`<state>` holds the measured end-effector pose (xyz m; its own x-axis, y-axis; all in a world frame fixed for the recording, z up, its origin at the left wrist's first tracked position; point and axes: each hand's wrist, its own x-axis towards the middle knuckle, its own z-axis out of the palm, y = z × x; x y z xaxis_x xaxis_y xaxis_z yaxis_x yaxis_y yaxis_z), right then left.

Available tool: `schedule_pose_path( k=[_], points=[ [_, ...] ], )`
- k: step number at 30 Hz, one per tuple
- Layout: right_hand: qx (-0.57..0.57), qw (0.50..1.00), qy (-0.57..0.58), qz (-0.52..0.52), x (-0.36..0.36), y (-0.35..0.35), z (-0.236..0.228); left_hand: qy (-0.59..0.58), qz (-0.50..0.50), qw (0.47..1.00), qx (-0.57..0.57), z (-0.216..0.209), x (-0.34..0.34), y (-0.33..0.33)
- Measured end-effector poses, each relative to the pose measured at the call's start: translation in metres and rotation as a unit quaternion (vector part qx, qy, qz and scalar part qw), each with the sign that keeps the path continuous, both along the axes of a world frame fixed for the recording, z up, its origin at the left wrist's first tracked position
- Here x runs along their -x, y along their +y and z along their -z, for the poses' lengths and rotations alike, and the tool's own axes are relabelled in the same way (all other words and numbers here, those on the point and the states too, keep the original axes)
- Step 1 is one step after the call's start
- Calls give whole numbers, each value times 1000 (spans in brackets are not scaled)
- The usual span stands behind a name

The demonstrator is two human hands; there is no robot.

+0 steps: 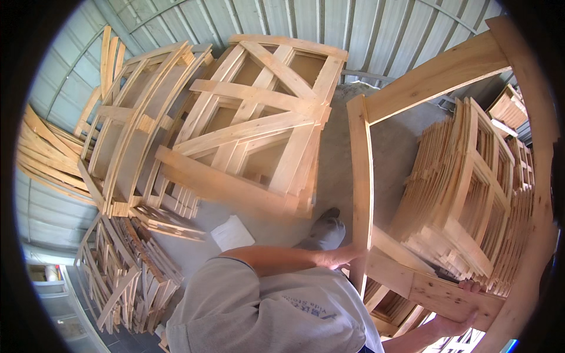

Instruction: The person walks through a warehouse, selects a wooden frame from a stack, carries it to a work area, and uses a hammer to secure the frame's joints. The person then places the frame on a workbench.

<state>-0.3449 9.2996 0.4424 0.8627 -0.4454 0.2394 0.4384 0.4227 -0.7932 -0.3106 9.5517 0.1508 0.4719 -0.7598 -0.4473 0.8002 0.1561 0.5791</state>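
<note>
A large wooden frame point(435, 77) of flat pale boards stands upright at my right side, tilted in this view. My left hand point(341, 257) is closed on its near left upright, low down, with the fingertips partly hidden behind the board. Lower and further right, my right hand point(453, 323) grips the frame's bottom rail point(448, 296), and some fingers curl over the rail's upper edge. Both arms reach to the right across my grey shirt point(235, 300). My shoe point(331, 215) shows on the floor beside the frame.
A stack of braced wooden panels point(235, 170) leans ahead, with more frames point(138, 117) to its left. Many slatted panels point(459, 194) stand stacked at right, beyond the held frame. Scrap wood point(129, 276) lies lower left, near a white sheet point(233, 233). A corrugated metal wall point(400, 35) rises behind.
</note>
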Motion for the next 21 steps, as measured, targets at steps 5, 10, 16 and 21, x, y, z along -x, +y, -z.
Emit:
schedule_pose_path(
  k=[5, 10, 16, 21],
  points=[
    [55, 998, 12, 0, -58, -13, 1, 14, 0, 1000, -8, 18, -56, -29],
    [70, 997, -6, -26, -143, -21, 8, -9, 29, 999, 24, 26, -153, -47],
    [60, 997, 0, -50, -257, -23, -5, 41, 39, 998, -26, -23, -264, -39],
    [-23, 997, 58, 41, -324, -25, -14, -9, 59, 997, 38, -22, -326, -50]
  ],
)
